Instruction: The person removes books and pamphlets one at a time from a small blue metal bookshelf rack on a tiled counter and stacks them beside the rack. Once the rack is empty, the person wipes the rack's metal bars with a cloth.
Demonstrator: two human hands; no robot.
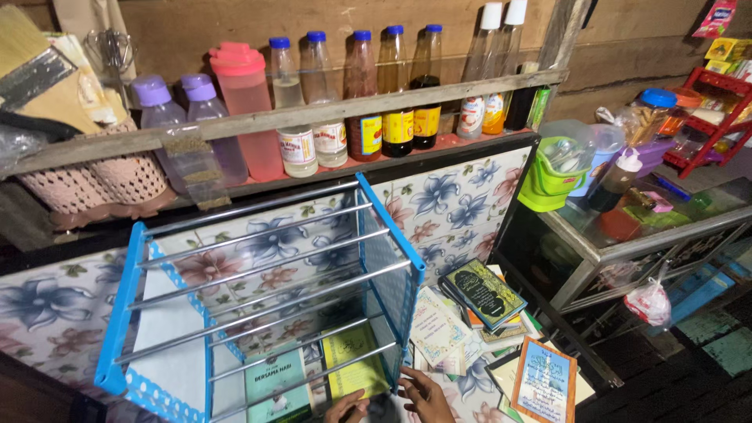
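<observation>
Both hands sit low at the picture's bottom edge, on the flowered surface. The right hand (427, 395) lies open, fingers spread flat, touching no book. The left hand (345, 407) is partly cut off by the edge; fingers curl, and I cannot tell whether it grips anything. Just above and left of the left hand stands a blue rack (258, 305) with metal bars, a yellow-green booklet (352, 368) and a green book (274, 388) behind them. To the right of the right hand lies a pile of books (482, 301) and a framed picture (542, 381).
</observation>
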